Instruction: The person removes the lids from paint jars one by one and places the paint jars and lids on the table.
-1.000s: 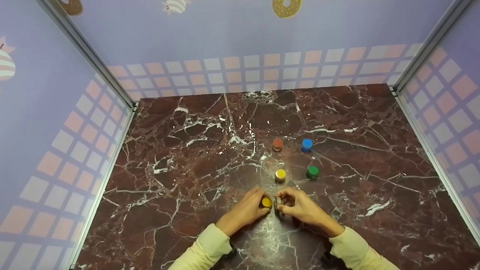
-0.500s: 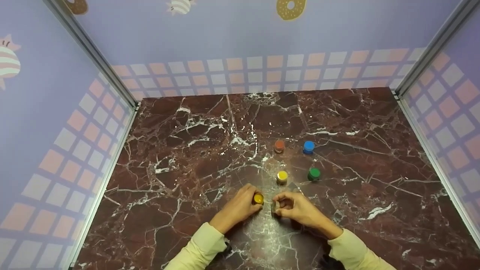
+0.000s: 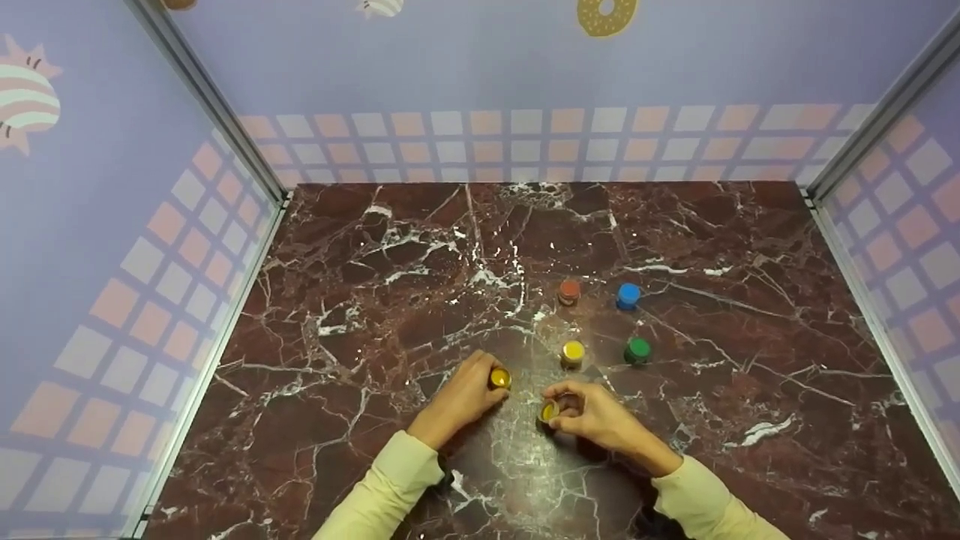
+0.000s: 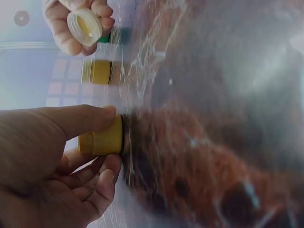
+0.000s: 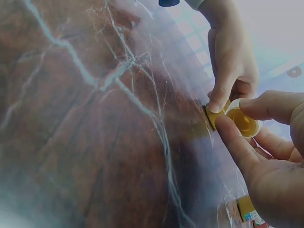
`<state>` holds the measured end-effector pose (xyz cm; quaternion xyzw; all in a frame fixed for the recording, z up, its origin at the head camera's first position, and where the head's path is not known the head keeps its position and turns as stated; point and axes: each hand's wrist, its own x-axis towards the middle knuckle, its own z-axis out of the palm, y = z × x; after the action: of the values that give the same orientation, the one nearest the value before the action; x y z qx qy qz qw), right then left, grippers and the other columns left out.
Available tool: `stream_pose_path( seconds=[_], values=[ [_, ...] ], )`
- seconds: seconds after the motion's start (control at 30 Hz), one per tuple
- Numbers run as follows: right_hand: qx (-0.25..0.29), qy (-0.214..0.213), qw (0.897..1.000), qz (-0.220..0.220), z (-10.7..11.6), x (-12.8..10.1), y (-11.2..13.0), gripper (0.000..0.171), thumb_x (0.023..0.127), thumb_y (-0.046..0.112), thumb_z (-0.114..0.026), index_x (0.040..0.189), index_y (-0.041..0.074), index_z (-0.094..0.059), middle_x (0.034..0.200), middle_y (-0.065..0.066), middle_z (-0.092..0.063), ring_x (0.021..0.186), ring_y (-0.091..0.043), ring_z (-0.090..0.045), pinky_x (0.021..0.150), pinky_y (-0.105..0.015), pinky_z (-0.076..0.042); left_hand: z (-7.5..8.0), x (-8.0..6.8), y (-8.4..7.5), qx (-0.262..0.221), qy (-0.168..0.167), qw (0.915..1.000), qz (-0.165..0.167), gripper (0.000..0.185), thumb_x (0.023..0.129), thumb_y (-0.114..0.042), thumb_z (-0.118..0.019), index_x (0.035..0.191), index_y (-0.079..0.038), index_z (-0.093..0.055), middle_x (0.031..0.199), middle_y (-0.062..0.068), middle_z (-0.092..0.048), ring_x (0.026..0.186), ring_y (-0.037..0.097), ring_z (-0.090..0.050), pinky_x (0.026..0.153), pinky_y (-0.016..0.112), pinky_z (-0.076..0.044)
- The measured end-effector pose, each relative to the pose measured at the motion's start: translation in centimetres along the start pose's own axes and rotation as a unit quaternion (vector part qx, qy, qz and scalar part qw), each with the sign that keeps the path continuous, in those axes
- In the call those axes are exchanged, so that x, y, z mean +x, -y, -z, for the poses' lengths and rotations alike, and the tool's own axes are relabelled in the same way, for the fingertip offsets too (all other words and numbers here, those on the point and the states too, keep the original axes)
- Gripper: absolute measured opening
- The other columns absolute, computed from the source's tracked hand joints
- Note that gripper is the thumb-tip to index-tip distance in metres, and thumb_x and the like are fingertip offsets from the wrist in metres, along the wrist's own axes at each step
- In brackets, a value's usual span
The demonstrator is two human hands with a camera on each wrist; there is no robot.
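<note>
My left hand [image 3: 463, 394] grips a small yellow paint pot [image 4: 108, 137] between thumb and fingers. The pot stands upright with its base at the tabletop, and its uncovered top shows yellow-orange paint. Right of it, my right hand [image 3: 598, 417] pinches the pot's round translucent lid [image 5: 243, 122] between thumb and fingertips. The lid is tipped on its side above the table, its yellow-stained inner face turned toward the left hand. Just beyond the hands stands another yellow pot [image 3: 573, 354] with its lid on. The pot hides some left fingertips in the head view.
A green pot [image 3: 637, 350], a blue pot [image 3: 628, 295] and a red-brown pot [image 3: 569, 292] stand capped beyond the right hand. The dark red marbled tabletop [image 3: 360, 300] is bounded by printed panels [image 3: 510, 75] at the back and both sides.
The left hand has moved left and away from the body with the pot, widening the gap to the right hand. The right hand has turned the lid so its inner face shows.
</note>
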<state>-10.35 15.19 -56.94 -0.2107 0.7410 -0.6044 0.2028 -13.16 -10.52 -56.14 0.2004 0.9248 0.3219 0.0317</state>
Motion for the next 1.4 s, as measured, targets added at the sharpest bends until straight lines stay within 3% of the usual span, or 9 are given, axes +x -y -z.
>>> stream_pose_path(
  seconds=[0.3, 0.43, 0.7, 1.03, 1.33, 1.4],
  values=[
    [-0.07, 0.016, 0.997, 0.032, -0.7, 0.5, 0.3, 0.047, 0.083, -0.01, -0.072, 0.128, -0.014, -0.062, 0.117, -0.024, -0.063, 0.092, -0.015, -0.061, 0.081, -0.021, -0.055, 1.3, 0.0, 1.2, 0.003, -0.021, 0.9986, 0.049, 0.027, 0.084, -0.011, -0.084, 0.101, -0.001, -0.064, 0.101, 0.01, -0.06, 0.093, 0.028, -0.061, 0.086, 0.045, -0.054],
    [-0.115, 0.027, 0.992, 0.034, -0.9, 0.8, 0.6, 0.048, 0.081, -0.007, -0.071, 0.129, -0.008, -0.065, 0.118, -0.018, -0.066, 0.088, -0.013, -0.058, 0.076, -0.021, -0.052, 1.9, 0.3, 2.3, 0.005, -0.047, 0.9971, 0.059, 0.029, 0.082, -0.009, -0.084, 0.101, 0.0, -0.064, 0.103, 0.013, -0.061, 0.096, 0.032, -0.063, 0.089, 0.047, -0.055],
    [-0.14, 0.035, 0.989, 0.032, -1.2, 0.9, 0.9, 0.044, 0.081, -0.003, -0.07, 0.125, -0.005, -0.069, 0.108, -0.007, -0.067, 0.085, -0.014, -0.056, 0.073, -0.023, -0.049, 2.9, 1.4, 4.1, 0.009, -0.07, 0.9933, 0.092, 0.03, 0.085, -0.009, -0.083, 0.107, 0.004, -0.067, 0.103, 0.016, -0.061, 0.097, 0.035, -0.064, 0.089, 0.047, -0.055],
    [-0.116, 0.061, 0.987, 0.088, -2.0, 1.2, 1.3, 0.038, 0.081, -0.005, -0.071, 0.119, -0.004, -0.07, 0.112, -0.011, -0.065, 0.095, -0.015, -0.058, 0.087, -0.028, -0.05, 5.0, 2.9, 6.8, 0.006, -0.096, 0.9818, 0.163, 0.032, 0.085, -0.011, -0.084, 0.11, 0.004, -0.07, 0.109, 0.019, -0.064, 0.106, 0.038, -0.064, 0.097, 0.047, -0.052],
    [-0.101, 0.067, 0.989, 0.082, -2.1, 1.6, 1.5, 0.036, 0.087, 0.0, -0.074, 0.122, -0.003, -0.067, 0.12, -0.011, -0.064, 0.107, -0.023, -0.06, 0.101, -0.033, -0.049, 6.6, 4.4, 9.0, -0.014, -0.106, 0.9723, 0.207, 0.035, 0.088, -0.01, -0.081, 0.117, 0.007, -0.068, 0.116, 0.024, -0.064, 0.112, 0.04, -0.062, 0.101, 0.047, -0.049],
    [-0.101, 0.066, 0.99, 0.074, -2.2, 1.8, 1.6, 0.036, 0.088, 0.0, -0.075, 0.122, -0.002, -0.066, 0.12, -0.011, -0.064, 0.106, -0.025, -0.061, 0.099, -0.034, -0.05, 6.9, 4.6, 9.3, -0.017, -0.109, 0.9697, 0.218, 0.036, 0.088, -0.01, -0.081, 0.117, 0.007, -0.068, 0.116, 0.024, -0.064, 0.113, 0.04, -0.062, 0.102, 0.047, -0.048]
  ],
)
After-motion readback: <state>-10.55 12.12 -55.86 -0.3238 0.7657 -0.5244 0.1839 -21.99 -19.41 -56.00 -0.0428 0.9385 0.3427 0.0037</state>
